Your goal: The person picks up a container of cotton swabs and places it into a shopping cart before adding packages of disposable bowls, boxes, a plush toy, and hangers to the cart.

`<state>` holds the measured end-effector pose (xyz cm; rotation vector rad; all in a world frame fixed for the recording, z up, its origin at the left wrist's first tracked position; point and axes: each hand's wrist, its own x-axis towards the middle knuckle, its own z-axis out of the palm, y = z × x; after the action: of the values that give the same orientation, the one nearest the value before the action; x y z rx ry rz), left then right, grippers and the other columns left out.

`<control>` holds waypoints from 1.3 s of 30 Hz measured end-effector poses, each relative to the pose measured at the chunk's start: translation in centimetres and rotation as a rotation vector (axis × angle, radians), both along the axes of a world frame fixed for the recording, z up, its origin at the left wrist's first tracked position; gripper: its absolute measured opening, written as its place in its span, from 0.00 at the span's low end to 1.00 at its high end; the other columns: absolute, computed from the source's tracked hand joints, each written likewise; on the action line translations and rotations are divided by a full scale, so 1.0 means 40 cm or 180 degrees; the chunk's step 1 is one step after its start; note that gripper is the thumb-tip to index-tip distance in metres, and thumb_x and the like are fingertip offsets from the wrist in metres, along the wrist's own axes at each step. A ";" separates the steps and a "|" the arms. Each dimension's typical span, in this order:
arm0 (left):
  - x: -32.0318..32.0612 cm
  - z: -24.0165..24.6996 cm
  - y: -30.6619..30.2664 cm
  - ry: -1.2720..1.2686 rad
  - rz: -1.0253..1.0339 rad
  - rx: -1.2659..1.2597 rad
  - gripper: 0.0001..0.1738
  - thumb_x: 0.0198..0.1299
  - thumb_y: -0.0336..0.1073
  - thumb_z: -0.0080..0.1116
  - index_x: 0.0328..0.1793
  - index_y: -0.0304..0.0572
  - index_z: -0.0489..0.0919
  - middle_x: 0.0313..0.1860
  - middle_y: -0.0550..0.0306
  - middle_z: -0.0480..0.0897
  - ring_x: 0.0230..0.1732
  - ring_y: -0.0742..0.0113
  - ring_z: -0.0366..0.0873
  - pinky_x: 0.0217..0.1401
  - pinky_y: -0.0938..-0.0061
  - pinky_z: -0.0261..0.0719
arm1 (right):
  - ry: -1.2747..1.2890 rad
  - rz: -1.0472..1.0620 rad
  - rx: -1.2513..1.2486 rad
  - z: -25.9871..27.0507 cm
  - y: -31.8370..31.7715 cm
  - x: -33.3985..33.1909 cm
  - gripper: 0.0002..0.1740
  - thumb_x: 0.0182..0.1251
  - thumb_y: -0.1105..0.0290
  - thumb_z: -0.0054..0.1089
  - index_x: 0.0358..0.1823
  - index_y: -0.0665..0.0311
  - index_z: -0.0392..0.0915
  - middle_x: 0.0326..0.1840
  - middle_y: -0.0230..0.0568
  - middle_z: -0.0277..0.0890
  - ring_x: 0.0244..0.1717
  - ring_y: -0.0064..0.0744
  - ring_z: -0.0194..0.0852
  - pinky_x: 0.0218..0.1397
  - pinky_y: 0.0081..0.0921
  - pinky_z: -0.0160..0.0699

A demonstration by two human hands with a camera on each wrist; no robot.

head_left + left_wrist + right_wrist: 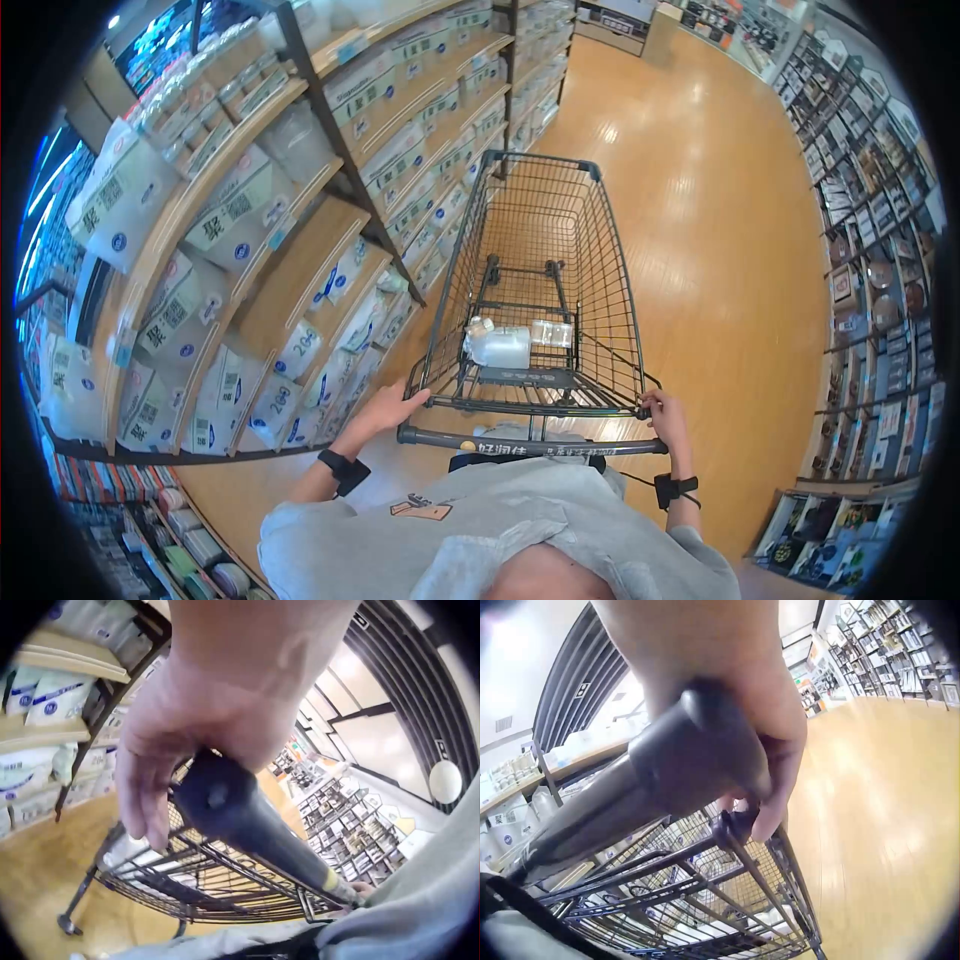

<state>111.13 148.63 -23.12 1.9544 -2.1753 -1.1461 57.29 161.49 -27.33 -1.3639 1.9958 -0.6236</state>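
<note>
Head view has the cart (525,377) before you, packages (500,348) inside, your left hand (390,408) and right hand (670,420) curled round its handle (625,449) ends, so push evenly to clear the left shelves (305,265).

place: some kind of shop, pretty clearly
shelves: packed with bagged goods (235,215), left side
cart: wire shopping cart (540,250), middle
right edge: racks of merch (870,270)
</note>
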 end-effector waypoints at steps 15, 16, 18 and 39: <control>-0.043 -0.050 -0.039 0.0785 0.0937 -0.0035 0.27 0.56 0.44 0.66 0.56 0.30 0.77 0.41 0.32 0.84 0.47 0.38 0.83 0.53 0.55 0.79 | 0.0355 -0.0019 0.0278 -0.011 -0.060 0.011 0.12 0.65 0.84 0.46 0.37 0.71 0.82 0.33 0.46 0.85 0.38 0.35 0.86 0.43 0.28 0.81; -0.051 -0.051 -0.052 0.0710 0.0826 -0.0158 0.27 0.55 0.43 0.65 0.56 0.30 0.77 0.42 0.32 0.84 0.47 0.37 0.83 0.53 0.54 0.79 | 0.0335 -0.0021 0.0266 -0.017 -0.074 -0.001 0.12 0.66 0.84 0.46 0.37 0.71 0.82 0.33 0.45 0.85 0.38 0.34 0.85 0.43 0.28 0.81; -0.066 -0.048 -0.082 0.0722 0.0763 -0.0140 0.27 0.56 0.42 0.65 0.56 0.30 0.77 0.42 0.31 0.84 0.48 0.37 0.83 0.54 0.54 0.79 | 0.0281 -0.0015 0.0252 -0.011 -0.100 -0.014 0.12 0.66 0.85 0.45 0.37 0.72 0.82 0.33 0.44 0.84 0.38 0.33 0.85 0.42 0.27 0.81; -0.371 -0.155 -0.780 0.0583 0.0435 -0.0270 0.26 0.52 0.49 0.66 0.47 0.31 0.81 0.30 0.44 0.86 0.33 0.56 0.86 0.42 0.65 0.81 | -0.0300 -0.0066 0.0014 -0.070 -0.687 -0.367 0.17 0.58 0.86 0.40 0.38 0.68 0.80 0.33 0.39 0.81 0.36 0.29 0.80 0.29 0.24 0.78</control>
<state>96.28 117.42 -29.33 1.8508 -1.9358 -1.1422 42.60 133.99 -30.15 -1.2889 1.9374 -0.6799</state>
